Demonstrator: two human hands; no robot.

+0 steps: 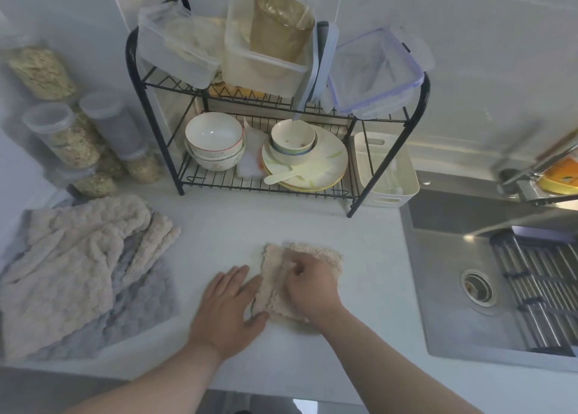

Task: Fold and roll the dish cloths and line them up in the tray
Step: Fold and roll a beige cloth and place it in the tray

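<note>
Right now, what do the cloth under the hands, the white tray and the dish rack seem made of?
The dish cloth: soft textile, perhaps microfibre or terry; nubby beige pile, limp folds. The tray: probably plastic; smooth off-white, moulded handle slots. The rack: apparently coated metal; thin black wires, bent tube legs.

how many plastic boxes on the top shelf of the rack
3: left box, tall middle box, right box with blue clips; others may hide behind.
</note>
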